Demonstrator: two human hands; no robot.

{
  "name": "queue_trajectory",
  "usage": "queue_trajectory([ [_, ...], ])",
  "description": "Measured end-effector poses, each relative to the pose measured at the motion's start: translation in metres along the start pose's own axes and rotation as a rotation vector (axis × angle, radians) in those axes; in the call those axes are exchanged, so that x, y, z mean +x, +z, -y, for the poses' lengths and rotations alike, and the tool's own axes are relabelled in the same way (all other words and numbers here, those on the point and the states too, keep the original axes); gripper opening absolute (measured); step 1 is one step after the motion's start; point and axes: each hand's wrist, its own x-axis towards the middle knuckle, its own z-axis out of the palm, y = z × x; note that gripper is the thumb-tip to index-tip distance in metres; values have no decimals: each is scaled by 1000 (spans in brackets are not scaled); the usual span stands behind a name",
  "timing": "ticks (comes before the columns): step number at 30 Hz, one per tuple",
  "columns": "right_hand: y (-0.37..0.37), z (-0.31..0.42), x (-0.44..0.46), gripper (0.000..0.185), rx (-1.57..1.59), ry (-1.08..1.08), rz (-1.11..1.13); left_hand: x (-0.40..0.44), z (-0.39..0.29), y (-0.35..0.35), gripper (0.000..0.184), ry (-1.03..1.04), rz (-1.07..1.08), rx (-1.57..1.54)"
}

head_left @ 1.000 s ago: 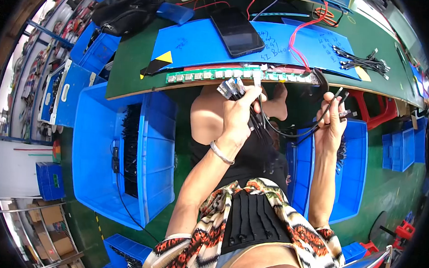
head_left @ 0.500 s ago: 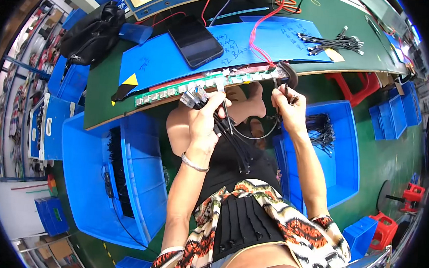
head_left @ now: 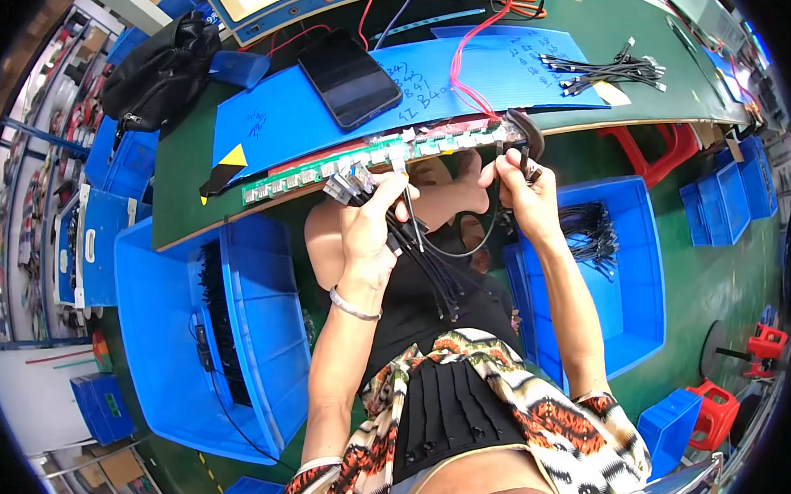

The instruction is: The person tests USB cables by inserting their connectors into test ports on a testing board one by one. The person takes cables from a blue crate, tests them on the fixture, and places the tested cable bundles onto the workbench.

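Note:
My left hand [head_left: 370, 223] is closed round a bundle of short black cables [head_left: 426, 266], their metal plugs fanned out above the fingers. One plug in it meets the green circuit strip [head_left: 314, 176] along the bench's front edge. My right hand [head_left: 525, 193] pinches black cable ends near the strip's right end, beside a dark curved piece [head_left: 524, 133]. A black cable [head_left: 471, 251] loops down between both hands. Whether the plugs are fully seated cannot be made out.
On the green bench [head_left: 180, 182] lie a blue sheet [head_left: 268, 120], a phone [head_left: 349, 79], red wires [head_left: 459, 67], loose cables [head_left: 601, 72] and a black bag [head_left: 159, 74]. Blue bins [head_left: 161, 360] [head_left: 629, 304] flank my lap; a red stool [head_left: 664, 158] is under the bench.
My right hand has moved from out at the right, below the bench edge, up to the strip's right end with its cable ends. My left hand keeps the bundle. The camera view has shifted.

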Motion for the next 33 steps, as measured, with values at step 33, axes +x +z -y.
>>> queue_trajectory([
  [33, -25, -33, -43, 26, 505, -90, -94, -18, 18, -23, 15, 58, 47, 82],
])
